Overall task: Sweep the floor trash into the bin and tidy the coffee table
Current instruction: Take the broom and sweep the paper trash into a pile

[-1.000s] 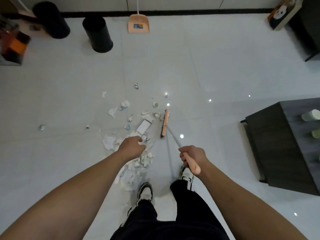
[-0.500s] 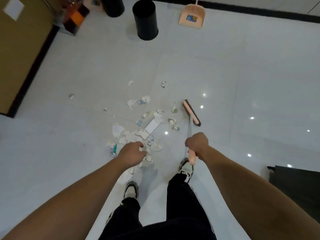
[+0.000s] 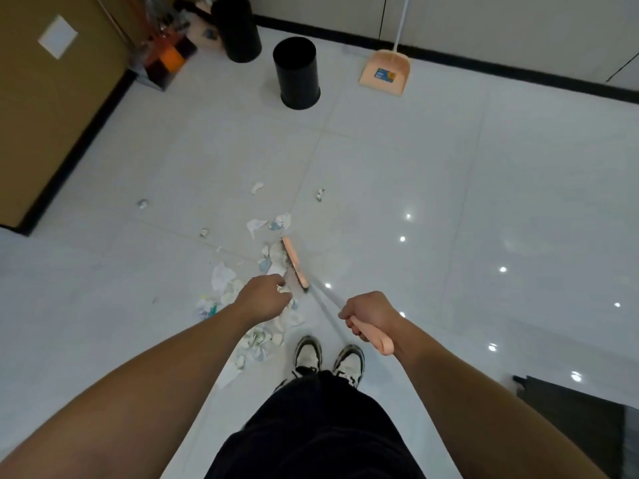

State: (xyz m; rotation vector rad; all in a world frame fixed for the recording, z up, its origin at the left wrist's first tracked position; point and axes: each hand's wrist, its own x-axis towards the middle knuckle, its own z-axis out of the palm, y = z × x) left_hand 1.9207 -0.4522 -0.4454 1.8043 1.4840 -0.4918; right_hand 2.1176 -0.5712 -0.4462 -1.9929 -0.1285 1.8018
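Scraps of crumpled white paper trash (image 3: 256, 307) lie scattered on the pale glossy tiled floor (image 3: 449, 202), most of them bunched in a loose pile in the lower middle of the frame, just ahead of our black-and-white sneakers (image 3: 328, 357). A few stray bits sit apart toward the upper left of that pile, one well out near the brown cabinet (image 3: 52, 115) on the left edge.

In this single head view, our right hand (image 3: 371, 316) is closed around the peach grip of the broom handle (image 3: 373, 337), fingers wrapped fully. The long grey shaft runs up and left to the peach-backed broom head (image 3: 294, 262), which rests on the floor touching the right side of the trash pile. Our left hand (image 3: 264, 299) hangs over the pile with the fingers curled loosely; we cannot tell whether it pinches anything.

At the top of the frame stand two black cylindrical bins (image 3: 299, 74), the nearer one open-topped, and to its right a peach plastic dustpan (image 3: 385, 72) with a white upright handle leans by the wall. Both are well apart from the pile.

We judge the sweeping to be at an early stage: the trash is partly gathered, the stray bits are not yet collected, nothing has reached the dustpan or bin. The dark desk (image 3: 581, 420) shows only as a corner at the lower right, so its tidying cannot be judged.
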